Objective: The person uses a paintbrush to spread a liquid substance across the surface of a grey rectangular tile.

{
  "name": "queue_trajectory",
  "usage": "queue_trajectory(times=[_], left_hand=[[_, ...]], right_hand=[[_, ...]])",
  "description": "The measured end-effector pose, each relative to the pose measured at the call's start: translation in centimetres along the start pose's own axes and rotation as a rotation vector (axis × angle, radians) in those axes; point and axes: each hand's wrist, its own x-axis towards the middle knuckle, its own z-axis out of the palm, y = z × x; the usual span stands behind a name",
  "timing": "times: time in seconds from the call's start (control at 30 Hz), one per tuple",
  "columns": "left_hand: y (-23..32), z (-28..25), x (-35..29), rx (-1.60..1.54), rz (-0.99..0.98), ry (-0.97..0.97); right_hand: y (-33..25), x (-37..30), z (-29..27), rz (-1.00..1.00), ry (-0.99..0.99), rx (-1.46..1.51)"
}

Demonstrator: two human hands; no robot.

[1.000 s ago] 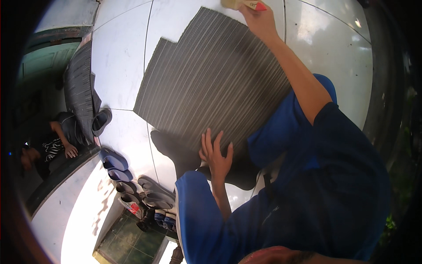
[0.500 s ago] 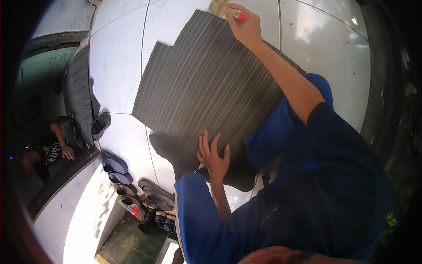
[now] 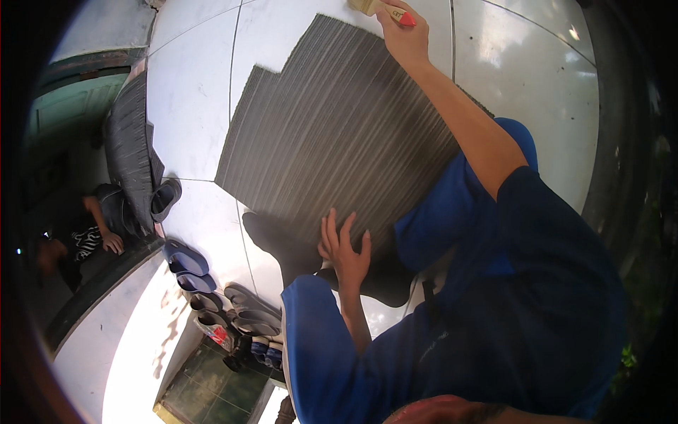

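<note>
A large dark grey sheet (image 3: 335, 120) with fine streaks and a stepped far-left edge lies on white floor tiles in front of my legs. At its far edge, my right hand (image 3: 409, 39) is closed around the handle of a paintbrush (image 3: 395, 13). The brush has pale bristles and a red-tipped handle; its bristles are at the top of the picture, just past the sheet. My left hand (image 3: 346, 258) rests on the near edge of the sheet, fingers spread and holding nothing. Beside it a black-socked foot (image 3: 272, 237) sits partly under the sheet's near edge.
Several slippers and shoes (image 3: 187, 261) stand in a row at the left. A dark bent sheet (image 3: 127, 141) leans by a doorway, with a single dark slipper (image 3: 166, 199) at its foot. Another person (image 3: 88, 240) sits in the shade at the far left.
My right hand and the paintbrush have shifted slightly right and farther away along the sheet's far edge. The left hand stays on the sheet.
</note>
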Motion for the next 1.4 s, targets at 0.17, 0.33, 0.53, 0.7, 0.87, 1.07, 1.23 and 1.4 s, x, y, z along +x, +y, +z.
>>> queue_trajectory(times=[0.17, 0.33, 0.53, 0.7, 0.87, 1.07, 1.23, 1.4], left_hand=[[0.0, -0.1, -0.2, 0.004, -0.015, -0.012], [-0.2, -0.1, -0.1, 0.001, -0.008, -0.08], [1.7, -0.2, 0.1, 0.095, -0.114, -0.314], [1.6, 0.2, 0.2, 0.098, -0.103, -0.336], [1.6, 0.2, 0.0, 0.118, -0.093, -0.308], [1.4, 0.5, 0.4, 0.109, -0.12, -0.223], [1.0, 0.8, 0.1, 0.139, -0.102, -0.162], [0.8, 1.4, -0.2, 0.131, -0.109, -0.121]], right_hand=[[-3.2, -3.5, 1.3, 0.23, -0.578, 0.255], [-1.3, -3.3, 2.0, 0.103, -0.468, 0.025], [-2.3, 0.6, -0.4, 0.141, -0.082, 0.117], [-2.5, -0.6, 0.7, 0.2, -0.266, 0.358], [-3.6, -1.4, 0.8, 0.171, -0.316, 0.122], [-3.5, 0.1, -0.5, 0.122, -0.265, 0.405], [-4.3, 0.5, -1.2, 0.128, -0.248, 0.402], [-4.9, 0.1, -3.5, 0.108, -0.244, 0.398]])
